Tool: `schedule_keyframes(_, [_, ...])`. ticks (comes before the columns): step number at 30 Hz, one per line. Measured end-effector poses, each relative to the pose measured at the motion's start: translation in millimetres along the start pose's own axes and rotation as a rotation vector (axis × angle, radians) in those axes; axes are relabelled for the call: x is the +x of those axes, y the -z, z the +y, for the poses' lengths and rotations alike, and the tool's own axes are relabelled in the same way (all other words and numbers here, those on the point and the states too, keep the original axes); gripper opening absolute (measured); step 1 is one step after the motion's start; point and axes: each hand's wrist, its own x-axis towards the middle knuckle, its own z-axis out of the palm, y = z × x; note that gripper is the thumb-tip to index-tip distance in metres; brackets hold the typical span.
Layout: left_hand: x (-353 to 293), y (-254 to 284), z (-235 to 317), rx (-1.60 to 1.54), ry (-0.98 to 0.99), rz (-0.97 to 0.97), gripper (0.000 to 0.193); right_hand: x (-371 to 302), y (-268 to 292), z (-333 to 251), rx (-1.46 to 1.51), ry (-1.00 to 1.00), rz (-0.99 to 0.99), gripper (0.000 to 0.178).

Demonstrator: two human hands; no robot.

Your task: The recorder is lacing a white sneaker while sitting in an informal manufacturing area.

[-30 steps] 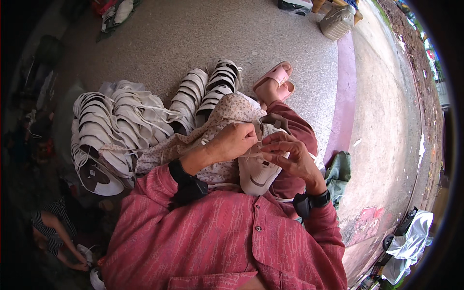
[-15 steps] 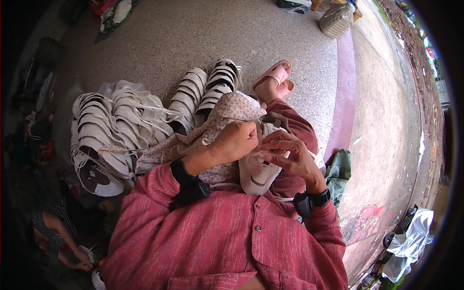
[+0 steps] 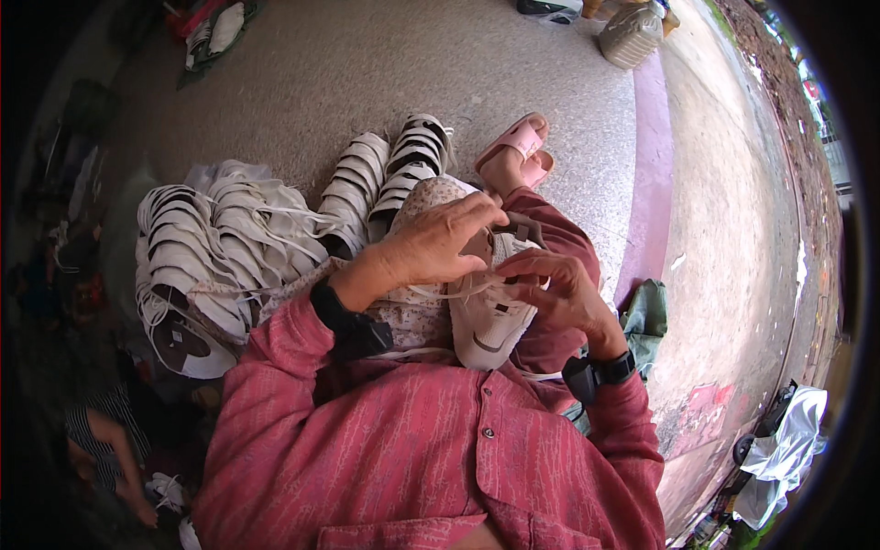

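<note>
A white shoe upper [image 3: 492,337] rests across my lap with its toe toward me and dark trim near its opening. A pale shoelace [image 3: 449,294] loops out from its eyelet area, to the left. Over the shoe's opening, my left hand [image 3: 431,246] is open, thumb and fingers spread apart. My right hand [image 3: 561,291] bends over the eyelets with its fingers closed on the shoelace; the exact pinch is partly hidden. A floral cloth [image 3: 412,316] lies beneath the work on my lap.
Stacked white shoe uppers with loose laces [image 3: 220,247] stand at my left, and two more stacks [image 3: 356,183] lie ahead. A plastic jug [image 3: 632,37] stands far right. A green cloth [image 3: 647,321] lies by my right arm. Another person's arm [image 3: 115,445] shows at lower left.
My left hand has opened from a fist and its fingers have spread above the shoe. The shoelace now shows as a loop left of the eyelets. My right hand stays close to them.
</note>
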Motion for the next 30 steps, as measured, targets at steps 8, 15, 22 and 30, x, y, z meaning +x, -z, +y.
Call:
schedule_keyframes(8, [21, 9, -30, -0.515, 0.167, -0.661, 0.041, 24, 0, 18, -0.164, 0.189, 0.088, 0.012])
schedule_keyframes(15, [15, -3, -40, -0.538, 0.170, -0.586, 0.031, 30, -3, 14, -0.280, 0.171, 0.028, 0.014])
schedule_keyframes(22, [5, -17, -45, -0.704, 0.226, -0.488, 0.031, 38, -8, 12, -0.481, 0.230, -0.002, 0.011])
schedule_keyframes(30, [5, -3, -24, -0.713, 0.191, -0.498, 0.032, 31, -2, 26, -0.355, 0.218, 0.064, 0.011])
